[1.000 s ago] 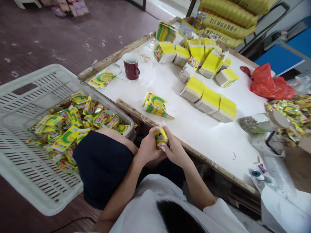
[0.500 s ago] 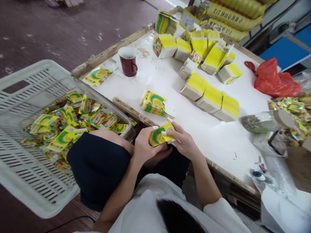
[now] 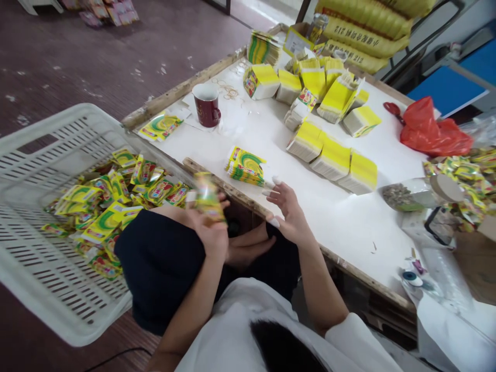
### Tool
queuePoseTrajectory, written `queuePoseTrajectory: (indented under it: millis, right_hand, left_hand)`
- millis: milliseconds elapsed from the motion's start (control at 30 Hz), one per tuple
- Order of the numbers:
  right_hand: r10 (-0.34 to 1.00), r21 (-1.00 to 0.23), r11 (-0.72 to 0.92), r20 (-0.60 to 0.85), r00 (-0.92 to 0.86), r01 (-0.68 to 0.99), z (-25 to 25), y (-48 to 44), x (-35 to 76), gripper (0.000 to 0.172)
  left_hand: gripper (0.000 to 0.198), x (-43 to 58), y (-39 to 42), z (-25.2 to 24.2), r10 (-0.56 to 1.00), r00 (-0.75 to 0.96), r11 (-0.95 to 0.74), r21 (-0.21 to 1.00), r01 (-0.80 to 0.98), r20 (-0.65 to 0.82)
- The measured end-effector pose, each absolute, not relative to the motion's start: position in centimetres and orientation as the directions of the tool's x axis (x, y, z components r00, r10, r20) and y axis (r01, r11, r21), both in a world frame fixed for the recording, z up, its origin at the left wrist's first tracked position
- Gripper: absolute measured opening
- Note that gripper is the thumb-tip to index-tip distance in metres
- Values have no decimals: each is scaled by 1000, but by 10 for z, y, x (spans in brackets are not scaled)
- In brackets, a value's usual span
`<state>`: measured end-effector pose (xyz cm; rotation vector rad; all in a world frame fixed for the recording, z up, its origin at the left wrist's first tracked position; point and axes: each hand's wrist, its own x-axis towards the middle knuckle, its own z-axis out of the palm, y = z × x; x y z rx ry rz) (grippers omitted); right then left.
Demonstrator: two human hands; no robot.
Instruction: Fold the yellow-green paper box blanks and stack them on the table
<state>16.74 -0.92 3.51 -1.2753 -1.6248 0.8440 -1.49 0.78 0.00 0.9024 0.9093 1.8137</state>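
My left hand (image 3: 207,222) is closed on a yellow and green packet (image 3: 207,199), blurred by motion, above my lap near the white plastic basket (image 3: 50,289). The basket holds several more such packets (image 3: 112,196). My right hand (image 3: 289,209) hovers with fingers spread and nothing in it, at the wooden edge of the white table (image 3: 341,217). A small stack of flat packets (image 3: 246,166) lies on the table just beyond it.
A dark red mug (image 3: 207,106) stands at the table's far left, with loose packets (image 3: 160,125) beside it. Bundles of yellow packets (image 3: 333,160) lie mid-table, a red plastic bag (image 3: 430,132) at the right, yellow sacks (image 3: 364,31) behind.
Both hands held the packet together before. Now my right hand has let go and opened, and my left hand has swung the packet left toward the basket.
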Motion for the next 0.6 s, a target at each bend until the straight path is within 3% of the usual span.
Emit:
queuePoseTrajectory:
  millis: [100,233,400,500,600]
  right_hand:
    - [972,-842,156,224,72,517,32,22,169,34]
    - [941,-696,-1,243,237,718,17,67,166,23]
    - [937,-543,-92,237,258,835,0,97,165,22]
    - [944,-563,-108,200,261,819,2,99,165,28]
    - [950,-660,-105,155,272,744,13,87,159,28]
  left_hand:
    - [73,-17,16,-3,936,-350,-212,714,-667,-49]
    - [58,-13,14,-8,949,-185,40,675,-737,-257]
    - [48,-5,9,-10,951,-180,86,774,-627,-252]
    - [44,-3,8,-13,965,-150,97,824,-558,-216]
    - [45,-2,10,-17,973,-111,113,836,-537,-203]
